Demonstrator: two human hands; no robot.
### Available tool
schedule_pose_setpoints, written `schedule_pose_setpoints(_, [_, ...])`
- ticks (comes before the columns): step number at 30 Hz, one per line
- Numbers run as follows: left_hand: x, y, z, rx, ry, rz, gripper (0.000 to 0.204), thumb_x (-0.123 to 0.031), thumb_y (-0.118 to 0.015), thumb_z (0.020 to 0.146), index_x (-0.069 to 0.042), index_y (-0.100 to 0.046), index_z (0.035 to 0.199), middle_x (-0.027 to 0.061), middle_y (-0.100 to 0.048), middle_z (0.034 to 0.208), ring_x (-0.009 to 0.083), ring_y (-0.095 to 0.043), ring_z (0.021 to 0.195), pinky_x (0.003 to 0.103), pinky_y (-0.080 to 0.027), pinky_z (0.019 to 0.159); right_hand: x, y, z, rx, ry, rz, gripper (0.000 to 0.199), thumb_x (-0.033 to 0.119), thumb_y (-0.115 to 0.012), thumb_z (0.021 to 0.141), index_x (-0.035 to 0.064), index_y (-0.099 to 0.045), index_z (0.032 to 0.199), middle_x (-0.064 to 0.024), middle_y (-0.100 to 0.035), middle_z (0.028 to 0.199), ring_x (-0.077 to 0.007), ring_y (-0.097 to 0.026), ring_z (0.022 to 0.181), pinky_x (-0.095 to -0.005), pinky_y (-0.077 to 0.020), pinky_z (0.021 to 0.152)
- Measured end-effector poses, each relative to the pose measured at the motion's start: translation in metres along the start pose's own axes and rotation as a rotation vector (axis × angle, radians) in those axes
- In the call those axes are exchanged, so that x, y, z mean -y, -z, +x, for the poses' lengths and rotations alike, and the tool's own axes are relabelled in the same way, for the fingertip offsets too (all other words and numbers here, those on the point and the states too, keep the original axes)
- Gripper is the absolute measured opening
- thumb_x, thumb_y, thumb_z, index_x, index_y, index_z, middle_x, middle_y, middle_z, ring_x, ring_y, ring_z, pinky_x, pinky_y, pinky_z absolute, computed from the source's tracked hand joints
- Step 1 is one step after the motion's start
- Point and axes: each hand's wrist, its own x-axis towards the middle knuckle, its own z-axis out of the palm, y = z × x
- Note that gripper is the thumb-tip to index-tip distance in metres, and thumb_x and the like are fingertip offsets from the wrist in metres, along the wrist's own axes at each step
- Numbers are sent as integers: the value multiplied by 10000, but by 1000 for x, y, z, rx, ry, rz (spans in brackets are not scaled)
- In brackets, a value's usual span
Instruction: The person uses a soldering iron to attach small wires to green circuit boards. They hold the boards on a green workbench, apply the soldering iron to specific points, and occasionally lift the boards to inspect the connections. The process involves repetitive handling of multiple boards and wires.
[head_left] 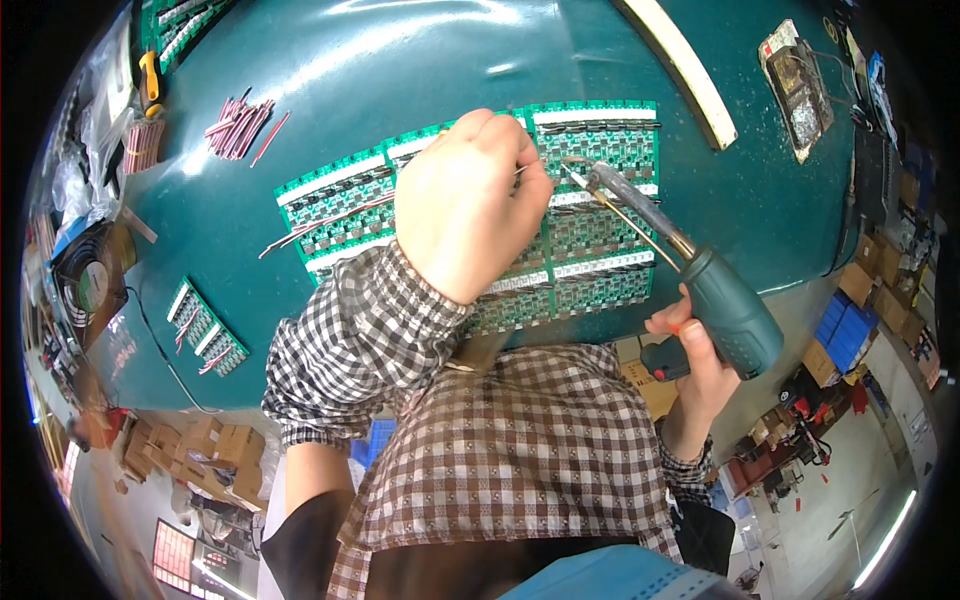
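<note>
My right hand (700, 365) grips a dark green soldering gun (735, 310), with a red part by the fingers. Its metal barrel and thin feed tube point up-left, the tip close over the green circuit boards (600, 235). The boards form a wide panel with white strips, small parts and rows of black wires. Above the panel's middle, my left hand (475, 205) is closed in a pinch on a thin wire, only a bit of it showing at the fingertips. Red and black wires (330, 220) cross the left boards and pass behind this hand, which hides part of the panel.
Loose wires (238, 128), a bundle of wires (145, 145) and a yellow-handled screwdriver (150, 80) lie at far left. A small wired board (205, 328) lies nearer. A pale curved bar (680, 70) and a stained metal holder (797, 90) are at far right.
</note>
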Motion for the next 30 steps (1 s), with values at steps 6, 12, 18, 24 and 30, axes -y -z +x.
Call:
schedule_pose_setpoints(6, [-1,0,1,8,-5,13,91,-36,-643,673,-55,-558,700,48,-500,624,193,-518,552,305,-433,514,-5,7,3,-3,4,45,433,194,-623,817,-130,-514,1083,-115,-571,755,-220,-604,668,-340,-546,606])
schedule_pose_setpoints(12, [-4,6,0,80,11,28,99,-46,-654,707,-50,-571,762,59,-515,678,187,-528,588,302,-435,541,-11,15,11,-94,-29,266,401,190,-588,848,-126,-514,1084,-125,-576,773,-215,-616,694,-325,-570,600])
schedule_pose_setpoints(18, [-17,38,7,-15,-109,47,149,-87,-643,733,-38,-563,849,131,-553,807,305,-577,763,377,-469,662,-26,31,21,-180,-92,563,382,273,-491,932,-79,-498,1081,-86,-560,756,-172,-602,679,-292,-571,554])
schedule_pose_setpoints(24, [-2,3,51,222,-218,145,332,-221,-740,683,-34,-599,917,118,-578,814,261,-589,798,349,-471,698,-37,35,26,-128,-80,703,364,293,-467,946,-46,-503,1073,-73,-567,763,-162,-594,683,-282,-567,541])
schedule_pose_setpoints(30, [-13,1,73,486,-161,-101,317,-192,-753,694,-19,-625,926,53,-555,736,146,-553,730,287,-449,665,-52,87,32,-24,26,1068,396,373,-456,943,6,-467,1089,-55,-530,838,-157,-550,769,-280,-558,600])
